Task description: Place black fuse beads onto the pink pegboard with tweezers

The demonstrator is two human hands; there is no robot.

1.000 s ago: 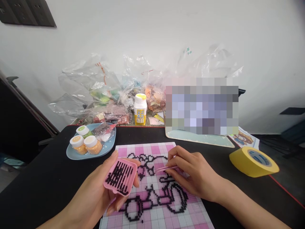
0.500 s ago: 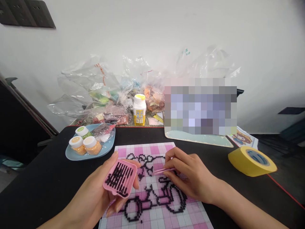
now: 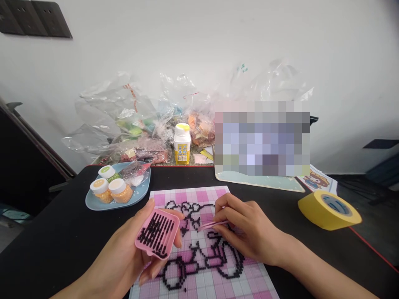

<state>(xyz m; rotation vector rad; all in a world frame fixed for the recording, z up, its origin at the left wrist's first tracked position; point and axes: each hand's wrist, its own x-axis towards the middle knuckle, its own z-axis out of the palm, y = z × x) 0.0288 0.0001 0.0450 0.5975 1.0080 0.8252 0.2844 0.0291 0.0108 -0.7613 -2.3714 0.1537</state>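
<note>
My left hand (image 3: 124,245) holds a small pink grooved tray (image 3: 171,238), tilted toward me, with rows of black beads (image 3: 156,230) lined up in its channels. Pinched in my right hand (image 3: 246,226) is a pair of pink tweezers (image 3: 207,225), whose tips point left, low over the pegboard. I cannot make out whether a bead sits between the tips. Beneath both hands lies the pink-and-white checked pegboard (image 3: 255,284), where black beads form an outline with wheel-like rings (image 3: 174,274). My right hand covers part of the outline.
At the left, a blue plate (image 3: 93,202) carries several small jars of beads (image 3: 121,191) and a bag. Behind stand a white-and-yellow bottle (image 3: 182,143) and plastic bags (image 3: 131,112). A roll of yellow tape (image 3: 314,211) lies right, near printed sheets (image 3: 318,180). A blurred-out patch covers the back right.
Hardly anything differs. The tweezer tips have shifted very slightly over the pegboard; the tray stays where it was.
</note>
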